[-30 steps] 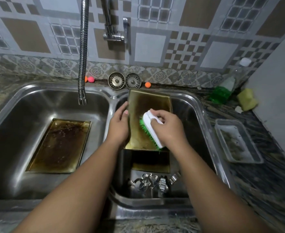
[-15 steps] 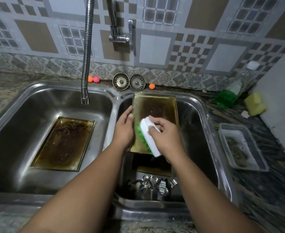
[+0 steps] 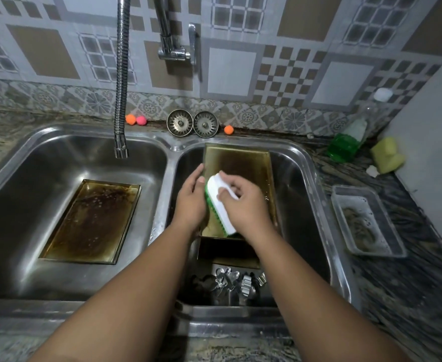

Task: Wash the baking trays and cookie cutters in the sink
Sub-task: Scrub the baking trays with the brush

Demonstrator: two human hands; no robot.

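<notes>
Scrubbing stained rectangular metal baking tray (image 3: pixel 243 163), leant on right sink basin (image 3: pixel 316 178) back edge for access: right hand (image 3: pixel 243 205) fingers curled round white green-bristled brush (image 3: pixel 221 202); left hand (image 3: pixel 191 202), fingers near-straight, bracing tray's left edge.

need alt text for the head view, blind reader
A person's right hand grips a white, green-bristled scrub brush against a stained baking tray propped in the right sink basin, the left hand resting at its left edge. A second stained tray lies flat in the left basin; metal cookie cutters sit in front of the propped tray.
</notes>
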